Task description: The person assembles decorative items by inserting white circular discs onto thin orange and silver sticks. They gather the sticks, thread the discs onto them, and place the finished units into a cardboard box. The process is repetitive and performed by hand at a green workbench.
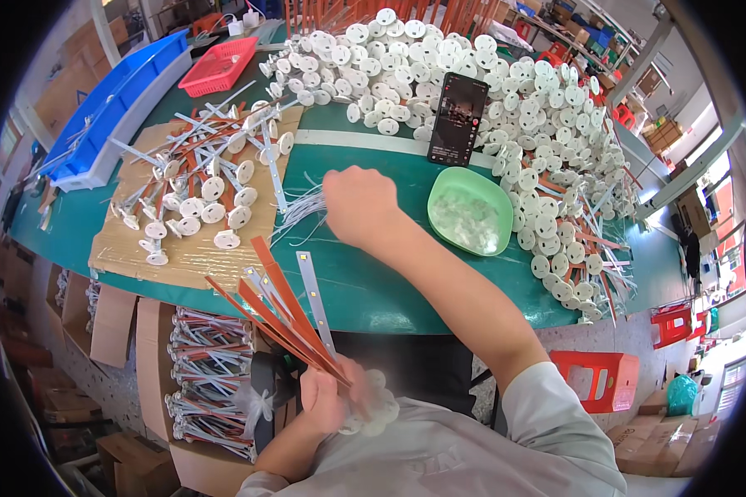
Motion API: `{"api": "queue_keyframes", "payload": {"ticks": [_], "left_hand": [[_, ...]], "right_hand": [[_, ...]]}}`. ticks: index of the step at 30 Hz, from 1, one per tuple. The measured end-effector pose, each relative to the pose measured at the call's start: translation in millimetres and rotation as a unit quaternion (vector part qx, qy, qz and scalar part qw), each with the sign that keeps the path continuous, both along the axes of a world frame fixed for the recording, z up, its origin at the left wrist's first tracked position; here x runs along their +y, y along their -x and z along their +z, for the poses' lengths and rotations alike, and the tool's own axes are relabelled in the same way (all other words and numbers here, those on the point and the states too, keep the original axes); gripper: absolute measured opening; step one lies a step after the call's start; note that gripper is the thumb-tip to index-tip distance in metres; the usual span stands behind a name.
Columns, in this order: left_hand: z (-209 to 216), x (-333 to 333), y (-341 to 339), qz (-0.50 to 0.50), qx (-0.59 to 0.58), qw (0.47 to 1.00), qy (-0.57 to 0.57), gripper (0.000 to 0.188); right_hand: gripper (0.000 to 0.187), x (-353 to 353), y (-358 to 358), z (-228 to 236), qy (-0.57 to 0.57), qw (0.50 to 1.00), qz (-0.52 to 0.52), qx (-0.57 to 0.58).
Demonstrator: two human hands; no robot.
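Near my body, my left hand [322, 402] is closed around a bundle of LED strips [312, 290] and orange-brown strips [278, 286]. The strips fan up and away from the fist, while white round discs [379, 406] cluster at the bundle's lower end against my shirt. Over the table, my right hand [358, 203] is closed at the right end of a sheaf of thin white ties [300, 214]; how many it grips is hidden. Left of the ties, similar disc-ended LED strips [211, 189] lie loose on a flat cardboard sheet [112, 244].
A green bowl [470, 178] with small clear pieces and a phone [458, 118] stand right of my right hand. A large heap of white-disc pieces [547, 124] curves behind them. A blue tray [112, 108] and red basket [218, 66] sit far left. An open carton [153, 364] holds bundled strips below.
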State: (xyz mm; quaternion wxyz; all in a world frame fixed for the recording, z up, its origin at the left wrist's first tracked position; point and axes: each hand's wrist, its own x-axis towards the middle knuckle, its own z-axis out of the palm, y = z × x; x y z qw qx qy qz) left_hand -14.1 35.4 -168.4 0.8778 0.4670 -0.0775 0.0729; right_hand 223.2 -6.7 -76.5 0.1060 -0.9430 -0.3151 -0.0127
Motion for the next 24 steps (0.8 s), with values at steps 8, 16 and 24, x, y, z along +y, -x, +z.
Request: {"api": "queue_keyframes", "payload": {"ticks": [8, 16, 24], "left_hand": [[1.6, 1.5, 7.0, -0.067, 0.045, 0.997, -0.012, 0.059], [3.6, -27.3, 2.6, -0.303, 0.039, 0.952, 0.001, 0.068], [1.3, -63.1, 18.5, -0.247, 0.088, 0.965, 0.025, 0.061]], "right_hand": [[0.008, -71.9, 58.5, 20.5, -0.24, 0.967, 0.09, -0.017], [0.009, -160.6, 150.6, -5.3, -0.296, 0.905, 0.266, 0.15], [0.014, -192.5, 183.3, -16.9, -0.32, 0.924, 0.166, 0.129]]}}
